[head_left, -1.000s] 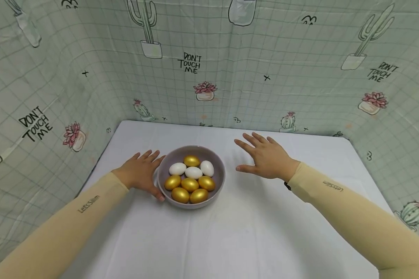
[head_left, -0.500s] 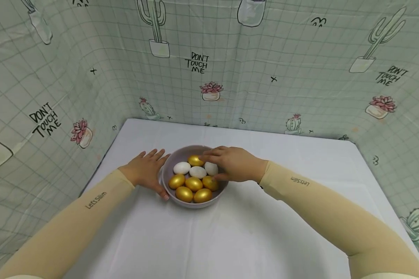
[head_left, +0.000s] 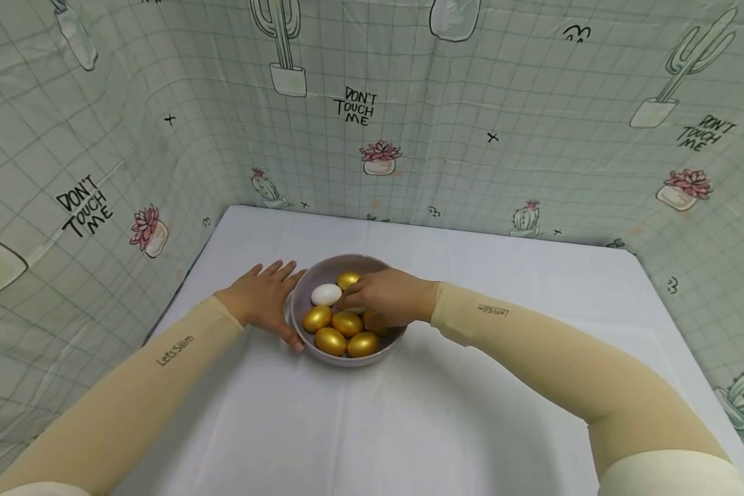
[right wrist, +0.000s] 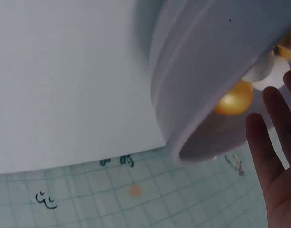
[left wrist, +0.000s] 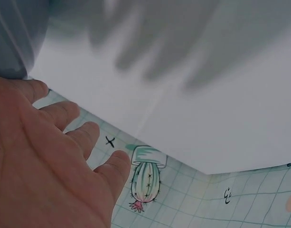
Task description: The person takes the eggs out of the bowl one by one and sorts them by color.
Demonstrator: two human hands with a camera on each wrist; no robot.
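A round mauve bowl point(head_left: 351, 362) stands on the white tabletop, holding several gold eggs point(head_left: 347, 323) and a visible white egg point(head_left: 326, 295). My left hand point(head_left: 262, 300) rests flat at the bowl's left side, thumb and fingers spread along the rim; the left wrist view shows it point(left wrist: 50, 156) beside the bowl wall point(left wrist: 14, 42). Reaching in from the right, my right hand point(head_left: 392, 296) is over the eggs and covers the bowl's right part. Its fingers point(right wrist: 260, 142) extend loosely near a gold egg point(right wrist: 236, 98) and a white egg point(right wrist: 279, 73) in the right wrist view.
The white tabletop point(head_left: 471, 420) spreads around the bowl. A pale green gridded cloth point(head_left: 446, 145) printed with cacti hangs behind and along both sides of the table. Beige sleeves point(head_left: 508, 331) cover both forearms.
My right hand has moved left from beside the bowl into it, over the white eggs. The left hand stays at the bowl's rim, and the head view has shifted slightly.
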